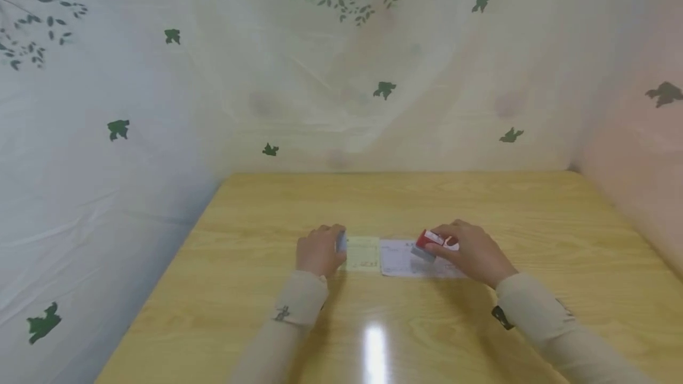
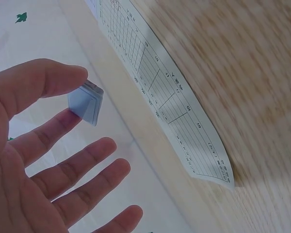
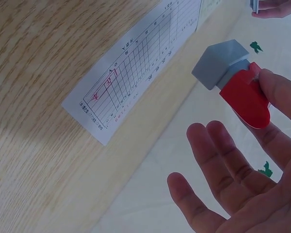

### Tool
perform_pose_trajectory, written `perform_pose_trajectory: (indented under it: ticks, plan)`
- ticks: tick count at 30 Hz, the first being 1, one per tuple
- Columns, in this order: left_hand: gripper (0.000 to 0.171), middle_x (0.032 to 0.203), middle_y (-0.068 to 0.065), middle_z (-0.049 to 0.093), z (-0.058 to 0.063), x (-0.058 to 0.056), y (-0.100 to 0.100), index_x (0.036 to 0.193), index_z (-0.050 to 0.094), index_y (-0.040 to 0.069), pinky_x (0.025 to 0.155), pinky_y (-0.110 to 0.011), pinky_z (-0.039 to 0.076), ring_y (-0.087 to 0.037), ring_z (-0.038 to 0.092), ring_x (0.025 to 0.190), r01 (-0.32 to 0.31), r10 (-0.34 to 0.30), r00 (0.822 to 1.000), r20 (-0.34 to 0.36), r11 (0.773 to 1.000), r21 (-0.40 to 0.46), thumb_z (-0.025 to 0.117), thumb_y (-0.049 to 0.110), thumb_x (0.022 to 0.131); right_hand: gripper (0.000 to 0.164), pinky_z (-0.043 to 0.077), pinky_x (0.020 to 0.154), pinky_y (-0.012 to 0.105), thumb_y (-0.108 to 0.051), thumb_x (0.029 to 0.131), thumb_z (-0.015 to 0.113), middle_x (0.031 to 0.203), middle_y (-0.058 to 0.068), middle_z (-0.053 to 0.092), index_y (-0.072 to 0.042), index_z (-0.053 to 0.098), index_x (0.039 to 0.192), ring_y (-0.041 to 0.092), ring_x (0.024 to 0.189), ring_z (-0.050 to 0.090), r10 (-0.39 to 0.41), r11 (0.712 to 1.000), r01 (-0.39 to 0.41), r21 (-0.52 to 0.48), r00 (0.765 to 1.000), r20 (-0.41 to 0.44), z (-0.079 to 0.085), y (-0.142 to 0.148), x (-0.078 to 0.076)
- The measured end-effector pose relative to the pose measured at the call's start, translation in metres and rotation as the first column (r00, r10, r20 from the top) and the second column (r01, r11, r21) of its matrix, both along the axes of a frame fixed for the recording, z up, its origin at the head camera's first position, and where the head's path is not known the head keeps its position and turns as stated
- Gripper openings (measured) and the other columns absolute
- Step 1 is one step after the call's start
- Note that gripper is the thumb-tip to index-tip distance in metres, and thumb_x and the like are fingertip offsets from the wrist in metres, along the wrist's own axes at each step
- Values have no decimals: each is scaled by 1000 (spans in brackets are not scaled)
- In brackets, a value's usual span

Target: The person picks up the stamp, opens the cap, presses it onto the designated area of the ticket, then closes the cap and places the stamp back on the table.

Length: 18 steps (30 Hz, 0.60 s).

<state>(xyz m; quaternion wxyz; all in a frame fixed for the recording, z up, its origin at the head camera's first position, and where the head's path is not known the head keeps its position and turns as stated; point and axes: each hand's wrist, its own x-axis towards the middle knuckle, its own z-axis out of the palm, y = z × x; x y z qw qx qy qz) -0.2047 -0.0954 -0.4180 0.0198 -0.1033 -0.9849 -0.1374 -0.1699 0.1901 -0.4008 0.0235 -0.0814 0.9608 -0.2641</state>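
Observation:
In the head view my right hand [image 1: 475, 252] pinches a self-inking stamp [image 1: 425, 239] above a white printed slip [image 1: 393, 261]. The right wrist view shows the stamp's red handle [image 3: 248, 99] between thumb and index finger, its grey block [image 3: 218, 63] pointing away, the other fingers spread. A small pale blue-grey square cap [image 2: 87, 104] is pinched by my left hand [image 1: 318, 250] between thumb and index finger. That hand is at the left end of a pale green slip [image 1: 364, 253], which adjoins the white one. Red characters mark the white slip's far end.
The slips lie on a wood-grain table [image 1: 267, 212]. A pale curtain [image 1: 331, 117] with green bird and leaf prints hangs behind the table and along both sides. A light reflection [image 1: 375, 351] falls on the near tabletop. My right sleeve has a dark band [image 1: 502, 317] beside it.

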Motion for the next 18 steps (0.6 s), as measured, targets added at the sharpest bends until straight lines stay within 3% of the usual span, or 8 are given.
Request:
perform_pose_trajectory:
  ticks: [9,18]
  plan:
    - [51,123,-14,69,-5,2,-1,132,66,15,86,-50,54,-33,67,102,14,-14,1000,-8,998,55,81,18,84,48,55,84,52,-38,93,74,105,7,65,-6,68,129,30,100,64,-21,999,21,-33,1000,-2,-3,-3,0]
    - [52,124,-15,69,-2,-1,9,134,64,14,86,-51,55,-34,67,104,42,-44,999,26,997,66,81,19,84,49,55,85,51,-39,94,73,107,8,66,-5,68,130,29,100,64,-50,998,50,-41,999,16,-1,-2,1]
